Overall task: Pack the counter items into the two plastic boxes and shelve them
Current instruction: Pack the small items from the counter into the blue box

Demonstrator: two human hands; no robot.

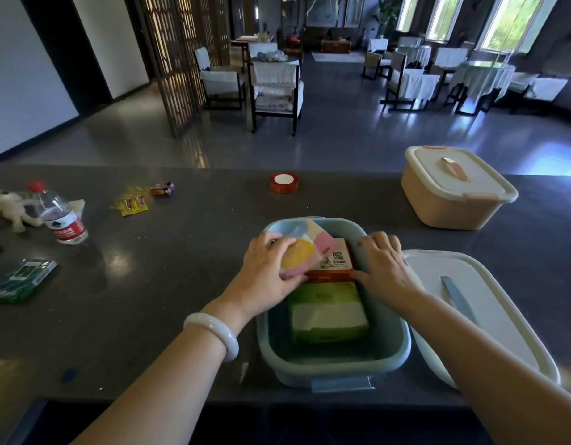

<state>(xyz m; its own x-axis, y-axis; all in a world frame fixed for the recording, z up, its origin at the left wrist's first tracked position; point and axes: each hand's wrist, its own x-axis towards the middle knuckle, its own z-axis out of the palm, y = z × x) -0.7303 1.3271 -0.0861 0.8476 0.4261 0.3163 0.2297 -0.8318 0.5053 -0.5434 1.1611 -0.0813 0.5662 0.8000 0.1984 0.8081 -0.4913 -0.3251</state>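
An open blue plastic box [394, 354] stands on the dark counter in front of me. Inside lie a green and white tissue pack [329, 314] and an orange carton [337, 261]. My left hand [268, 271] grips a pastel multicoloured packet [305, 248] lying over the carton at the box's far left. My right hand [382, 268] holds the carton's right side, thumb at its front edge. The blue box's white lid [489, 303] lies to the right. A closed beige box with a white lid [454, 187] stands at the far right.
Loose on the counter: a red ribbon roll [284, 182], a small dark red wrapper [162, 189], a yellow battery pack [131, 203], a water bottle [59, 215], a white plush toy [8, 208] and a green packet [21, 279]. Beyond is a dining room.
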